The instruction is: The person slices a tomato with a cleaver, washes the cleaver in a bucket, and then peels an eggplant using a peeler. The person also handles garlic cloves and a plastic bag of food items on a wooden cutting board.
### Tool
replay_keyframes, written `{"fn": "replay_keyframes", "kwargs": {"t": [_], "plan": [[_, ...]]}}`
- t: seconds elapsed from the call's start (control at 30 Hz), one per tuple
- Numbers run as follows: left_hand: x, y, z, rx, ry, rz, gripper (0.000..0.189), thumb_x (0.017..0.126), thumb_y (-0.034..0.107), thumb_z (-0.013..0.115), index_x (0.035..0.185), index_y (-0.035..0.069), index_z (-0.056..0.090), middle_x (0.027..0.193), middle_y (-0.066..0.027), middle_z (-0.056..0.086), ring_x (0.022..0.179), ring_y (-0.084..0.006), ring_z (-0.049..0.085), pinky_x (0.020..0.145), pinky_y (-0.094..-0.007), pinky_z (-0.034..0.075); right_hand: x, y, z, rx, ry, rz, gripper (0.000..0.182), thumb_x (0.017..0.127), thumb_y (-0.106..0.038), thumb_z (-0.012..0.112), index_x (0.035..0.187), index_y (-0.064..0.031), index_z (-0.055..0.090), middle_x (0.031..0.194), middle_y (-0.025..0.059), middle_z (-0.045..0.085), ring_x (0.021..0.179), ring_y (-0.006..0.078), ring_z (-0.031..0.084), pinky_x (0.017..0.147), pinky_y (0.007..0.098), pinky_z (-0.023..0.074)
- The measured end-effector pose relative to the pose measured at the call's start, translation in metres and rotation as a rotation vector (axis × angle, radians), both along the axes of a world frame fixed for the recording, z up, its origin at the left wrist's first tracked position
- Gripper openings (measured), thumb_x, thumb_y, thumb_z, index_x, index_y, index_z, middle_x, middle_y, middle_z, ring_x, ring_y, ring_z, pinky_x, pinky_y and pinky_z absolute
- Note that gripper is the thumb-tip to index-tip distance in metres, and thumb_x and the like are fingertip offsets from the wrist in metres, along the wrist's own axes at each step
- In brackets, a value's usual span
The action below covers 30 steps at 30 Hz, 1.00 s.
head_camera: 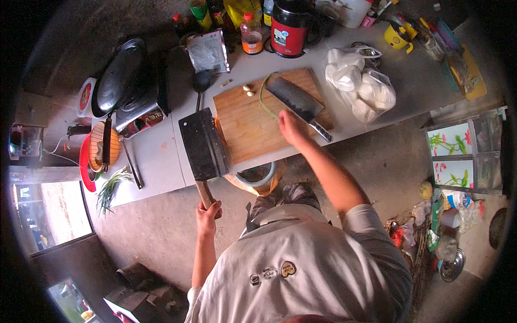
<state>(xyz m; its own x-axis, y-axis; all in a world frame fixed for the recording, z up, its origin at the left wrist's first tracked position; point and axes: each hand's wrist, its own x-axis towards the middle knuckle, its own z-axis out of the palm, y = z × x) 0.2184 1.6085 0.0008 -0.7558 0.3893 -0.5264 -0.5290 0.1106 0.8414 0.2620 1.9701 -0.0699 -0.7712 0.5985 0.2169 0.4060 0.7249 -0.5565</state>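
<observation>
My left hand (209,216) grips the wooden handle of a broad dark cleaver (204,145), held up by the left edge of the wooden cutting board (242,137). The blade hides part of the board's edge, and a bit of something orange shows beside it. Over the board, my right hand (293,129) is closed on the lower end of a thin, curved green stalk (261,95), perhaps a long bean. A second cleaver (295,97) with a metal handle lies across the board's right side. Two peeled garlic cloves (248,91) rest near the far edge.
Right of the board sits a clear plastic bag of white round items (359,84). Behind stand a red-and-black kettle (287,32), an orange-labelled bottle (251,36) and a silver pouch (208,52). Leftward are a wok (121,76) and green onions (113,187). A bin (258,177) stands below.
</observation>
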Motion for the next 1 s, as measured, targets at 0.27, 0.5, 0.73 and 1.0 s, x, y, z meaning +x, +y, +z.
{"fn": "replay_keyframes", "kwargs": {"t": [0.27,0.5,0.73,1.0], "plan": [[0.012,0.038,0.009,0.031,-0.020,-0.150,0.016,0.072,0.008,0.063,0.077,0.006,0.048,0.061,0.0003,0.048,0.049,-0.0076,0.043,0.044,-0.0221,0.032,0.095,0.102,0.192,-0.114,0.576,-0.250,0.016,0.084,-0.013,0.056,0.098,-0.0049,0.052,0.075,0.0031,0.056,0.062,0.0102,0.051,0.057,0.0260,0.0427],[0.061,0.149,0.024,0.177,0.029,-0.272,0.016,0.071,0.008,0.063,0.079,0.005,0.049,0.061,-0.0013,0.049,0.046,-0.0073,0.042,0.040,-0.0208,0.030,0.241,0.238,0.281,-0.083,0.790,-0.441,0.017,0.086,-0.012,0.054,0.100,-0.0016,0.055,0.085,0.0017,0.058,0.079,0.0080,0.053,0.071,0.0213,0.0420],[0.125,0.302,0.054,0.179,-0.092,-0.518,0.017,0.069,0.007,0.063,0.080,0.006,0.051,0.068,-0.0006,0.053,0.056,-0.0089,0.047,0.050,-0.0225,0.037,0.279,0.359,0.252,0.341,0.507,-0.462,0.016,0.083,-0.013,0.058,0.097,-0.0064,0.056,0.082,0.0067,0.060,0.070,0.0176,0.056,0.062,0.0289,0.0452],[0.193,0.449,0.066,0.183,-0.189,-0.753,0.043,0.070,0.009,0.070,0.107,-0.001,0.049,0.084,-0.0030,0.057,0.071,-0.0128,0.053,0.062,-0.0278,0.044,0.304,0.460,0.001,0.264,-0.091,-0.438,0.015,0.081,-0.012,0.052,0.095,-0.0048,0.053,0.088,0.0179,0.058,0.082,0.0391,0.056,0.069,0.0455,0.0458]]}}
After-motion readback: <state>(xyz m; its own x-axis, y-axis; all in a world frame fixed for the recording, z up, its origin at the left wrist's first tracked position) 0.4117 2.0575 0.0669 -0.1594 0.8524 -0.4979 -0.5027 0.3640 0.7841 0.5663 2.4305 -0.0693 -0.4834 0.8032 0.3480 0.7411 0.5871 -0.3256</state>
